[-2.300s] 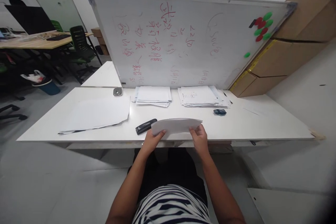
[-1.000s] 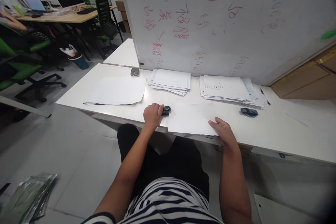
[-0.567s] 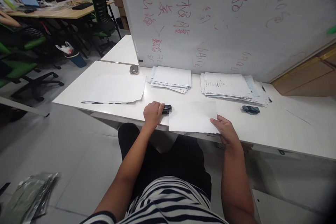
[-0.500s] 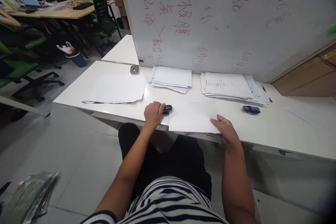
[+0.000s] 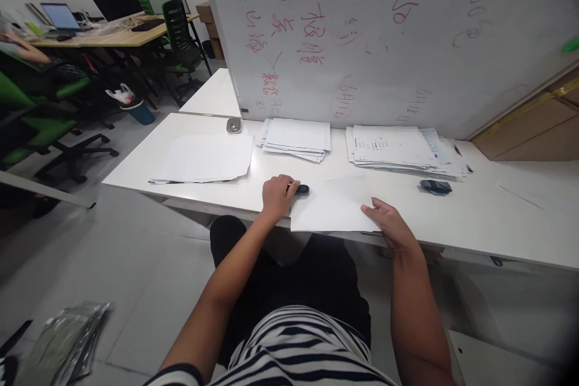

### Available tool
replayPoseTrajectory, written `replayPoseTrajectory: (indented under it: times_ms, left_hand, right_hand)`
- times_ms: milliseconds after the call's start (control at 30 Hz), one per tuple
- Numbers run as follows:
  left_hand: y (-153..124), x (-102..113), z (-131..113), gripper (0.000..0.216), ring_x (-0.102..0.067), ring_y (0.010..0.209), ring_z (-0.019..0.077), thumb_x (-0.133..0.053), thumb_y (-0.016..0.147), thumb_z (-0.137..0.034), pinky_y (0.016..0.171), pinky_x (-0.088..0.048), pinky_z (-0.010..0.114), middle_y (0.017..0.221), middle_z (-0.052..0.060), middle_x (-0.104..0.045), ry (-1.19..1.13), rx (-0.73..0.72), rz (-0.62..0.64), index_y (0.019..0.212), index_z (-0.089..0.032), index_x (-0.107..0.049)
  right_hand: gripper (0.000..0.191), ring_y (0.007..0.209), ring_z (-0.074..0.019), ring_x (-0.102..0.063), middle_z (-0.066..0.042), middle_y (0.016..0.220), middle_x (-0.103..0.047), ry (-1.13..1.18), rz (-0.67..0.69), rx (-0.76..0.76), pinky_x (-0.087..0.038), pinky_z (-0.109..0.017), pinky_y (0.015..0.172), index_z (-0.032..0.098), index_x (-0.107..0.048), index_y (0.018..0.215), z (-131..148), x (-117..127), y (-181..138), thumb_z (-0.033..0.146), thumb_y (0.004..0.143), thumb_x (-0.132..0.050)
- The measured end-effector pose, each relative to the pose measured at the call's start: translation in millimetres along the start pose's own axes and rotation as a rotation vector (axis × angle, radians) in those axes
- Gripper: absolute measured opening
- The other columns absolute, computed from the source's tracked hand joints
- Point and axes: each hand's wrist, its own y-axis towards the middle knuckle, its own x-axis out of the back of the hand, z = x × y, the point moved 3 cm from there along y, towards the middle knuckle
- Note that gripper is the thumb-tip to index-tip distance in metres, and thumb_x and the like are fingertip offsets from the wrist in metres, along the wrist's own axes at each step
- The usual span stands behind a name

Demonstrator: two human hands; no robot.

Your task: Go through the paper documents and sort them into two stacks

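Note:
A white sheet of paper lies flat at the front edge of the white table. My left hand is closed over a black stapler, whose tip pokes out on its right, at the sheet's upper left corner. My right hand rests on the sheet's right edge, fingers loosely spread and flat on the paper.
Two paper stacks lie against a whiteboard with red writing. Loose sheets lie at the left, near a small grey object. A small dark object sits at right. Office chairs and desks stand far left.
Earlier both hands held the paper up; it now lies flat. My left hand took the stapler and has slid it right toward the sheet's corner. My right hand has stayed on the sheet.

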Motion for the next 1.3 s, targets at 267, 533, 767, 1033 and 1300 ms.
replayPoseTrajectory:
  times_ms: [267,533,767,1033,1300]
  left_hand:
    - [44.0,21.7,-27.9,0.039,-0.057,0.107,0.0199,-0.031,0.095,-0.050,0.100,-0.036,0.039,0.112,0.004,-0.066,-0.207,0.024,-0.040,0.106,-0.023,-0.057]
    - [68.2,-19.4,-31.9,0.031,-0.043,0.124,0.0276,-0.035,0.093,-0.038,0.110,-0.022,0.051,0.115,0.010,-0.062,0.121,-0.009,0.126,0.100,-0.021,-0.061]
    - [72.4,-31.9,-31.8,0.034,-0.024,0.138,0.0320,-0.040,0.091,-0.038,0.111,-0.020,0.054,0.133,0.013,-0.051,0.214,-0.018,0.234,0.112,-0.018,-0.057]
    - [71.7,-38.3,-31.8,0.035,-0.025,0.138,0.0351,-0.042,0.091,-0.036,0.109,-0.021,0.055,0.132,0.017,-0.051,0.194,-0.064,0.225,0.116,-0.015,-0.055]
    - [71.1,-36.7,-30.2,0.032,-0.027,0.136,0.0341,-0.043,0.090,-0.038,0.106,-0.025,0.053,0.129,0.017,-0.054,0.167,-0.018,0.212,0.110,-0.016,-0.057]
  right_hand:
    - [0.043,0.075,-0.0204,-0.071,-0.003,0.094,-0.075,-0.033,0.131,0.016,-0.057,-0.031,0.069,0.022,-0.064,0.112,-0.2,-2.8,-0.4,0.038,0.072,-0.074]
    - [0.044,0.078,-0.0207,-0.070,-0.004,0.093,-0.075,-0.034,0.095,0.020,-0.055,-0.030,0.070,0.020,-0.064,0.112,4.4,-5.3,-6.4,0.041,0.074,-0.072]
    - [0.045,0.088,-0.0243,-0.069,-0.005,0.091,-0.074,-0.111,-0.066,-0.001,-0.057,-0.031,0.072,0.020,-0.067,0.105,1.8,2.4,-0.5,0.041,0.067,-0.077]
    - [0.034,0.084,-0.0248,-0.069,-0.004,0.084,-0.074,-0.080,-0.092,-0.017,-0.056,-0.032,0.072,0.021,-0.069,0.093,-0.9,5.6,3.2,0.037,0.064,-0.080]
    - [0.036,0.076,-0.0213,-0.068,-0.002,0.079,-0.073,-0.043,-0.012,0.002,-0.055,-0.031,0.071,0.020,-0.068,0.094,2.8,-0.6,0.5,0.038,0.065,-0.079]
